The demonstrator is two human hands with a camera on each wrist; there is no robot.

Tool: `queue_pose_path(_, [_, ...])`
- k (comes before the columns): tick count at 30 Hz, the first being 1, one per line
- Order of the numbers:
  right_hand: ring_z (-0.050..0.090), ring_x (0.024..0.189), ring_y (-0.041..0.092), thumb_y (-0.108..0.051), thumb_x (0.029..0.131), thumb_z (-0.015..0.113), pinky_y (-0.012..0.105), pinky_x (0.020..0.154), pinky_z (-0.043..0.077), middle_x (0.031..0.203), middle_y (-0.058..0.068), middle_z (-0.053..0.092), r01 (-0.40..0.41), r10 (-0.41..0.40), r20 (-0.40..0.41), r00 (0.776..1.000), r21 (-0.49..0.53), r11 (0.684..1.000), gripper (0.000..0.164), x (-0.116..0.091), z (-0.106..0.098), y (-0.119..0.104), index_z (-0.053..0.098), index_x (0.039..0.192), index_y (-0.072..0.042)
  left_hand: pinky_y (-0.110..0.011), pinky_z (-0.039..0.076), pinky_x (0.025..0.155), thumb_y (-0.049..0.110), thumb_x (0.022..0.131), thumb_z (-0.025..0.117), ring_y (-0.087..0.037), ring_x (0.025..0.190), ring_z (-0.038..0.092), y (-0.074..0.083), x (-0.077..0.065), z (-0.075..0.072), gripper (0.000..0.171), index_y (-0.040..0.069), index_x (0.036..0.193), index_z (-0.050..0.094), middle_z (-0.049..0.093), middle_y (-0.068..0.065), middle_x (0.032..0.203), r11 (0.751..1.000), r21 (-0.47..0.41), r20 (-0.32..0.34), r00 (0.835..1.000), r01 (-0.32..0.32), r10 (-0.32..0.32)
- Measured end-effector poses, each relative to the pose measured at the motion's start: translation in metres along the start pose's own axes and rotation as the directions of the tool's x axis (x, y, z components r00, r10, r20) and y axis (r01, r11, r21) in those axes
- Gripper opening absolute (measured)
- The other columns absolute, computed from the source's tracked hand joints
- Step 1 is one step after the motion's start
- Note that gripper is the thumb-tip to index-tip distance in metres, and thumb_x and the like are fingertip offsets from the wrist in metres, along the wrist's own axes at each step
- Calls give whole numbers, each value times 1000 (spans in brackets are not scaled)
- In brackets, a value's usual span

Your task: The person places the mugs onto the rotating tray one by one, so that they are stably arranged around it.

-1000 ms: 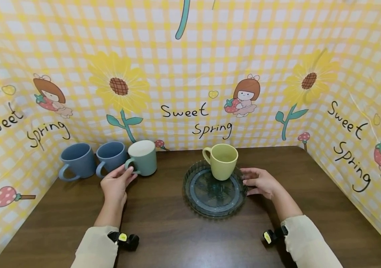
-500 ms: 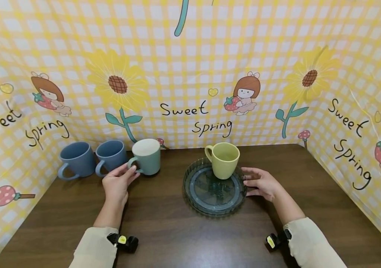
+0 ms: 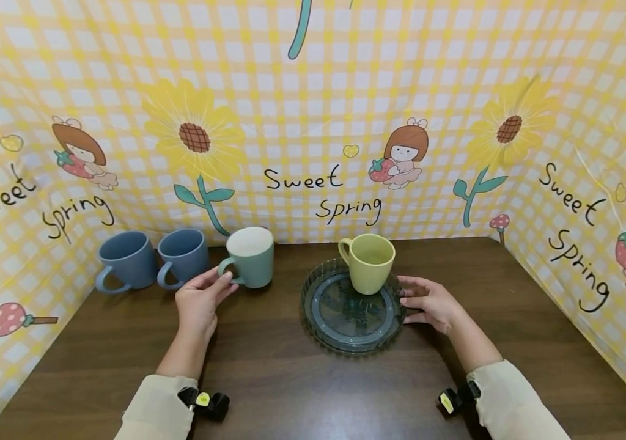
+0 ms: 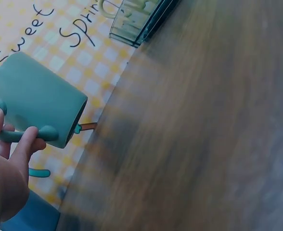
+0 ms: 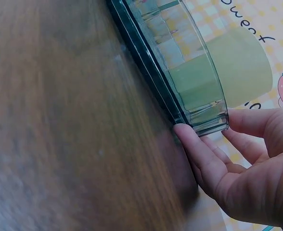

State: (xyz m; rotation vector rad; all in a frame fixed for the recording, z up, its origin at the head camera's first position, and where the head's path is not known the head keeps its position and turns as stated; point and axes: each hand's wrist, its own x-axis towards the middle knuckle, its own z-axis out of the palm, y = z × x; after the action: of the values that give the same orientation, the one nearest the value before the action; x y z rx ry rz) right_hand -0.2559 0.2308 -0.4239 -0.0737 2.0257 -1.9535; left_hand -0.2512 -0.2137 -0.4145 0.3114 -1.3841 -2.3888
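**Yellow-and-white checked cloth round brown table**

Hangs at back, left and right, lightly creased. Carries sunflowers, cartoon figures with strawberries, black "Sweet Spring" lettering. Shows wood grain below, catches pale sheen toward near side.

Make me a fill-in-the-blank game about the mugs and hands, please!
1. The left hand pinches the green mug by its ____.
2. The right hand touches the dish bearing the ____ mug.
3. The two leftmost mugs are ____.
4. Altogether there are ____ mugs.

Missing words: handle; yellow; blue; four.
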Motion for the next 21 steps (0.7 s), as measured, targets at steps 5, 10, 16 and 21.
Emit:
queue_pose_path(5, [56,100,26,4,94,59,42,73,60,131,28,42,-1,1,-17,1000,-6,1000,61,-2,2,-1,33,149,2,-38,61,68,-12,77,75,-20,67,71,0,-3,4,18,4,86,77,67,-8,76,1000,-13,14,1000,-2,2])
queue_pose_path(10, [56,98,26,4,94,59,42,72,60,128,27,43,5,-5,-31,999,-6,1000,60,-4,4,-1,33,148,2,-39,61,68,-12,78,75,-21,69,71,0,-6,7,19,4,87,77,68,-8,77,1000,-11,23,1000,4,-4])
queue_pose_path(16, [57,97,25,5,93,59,41,71,61,129,27,43,7,-7,-45,999,1,1000,60,-5,5,1,34,148,2,-40,60,70,-12,78,75,-21,70,72,0,-11,12,19,4,87,77,68,-8,78,1000,-6,55,998,-1,1])
queue_pose_path(21, [56,96,23,6,93,58,41,72,61,127,25,44,11,-11,-48,999,5,1000,60,-6,6,1,34,148,3,-40,60,69,-14,79,73,-20,68,71,-1,-15,17,20,5,86,77,68,-8,78,1000,-16,84,996,-12,13])
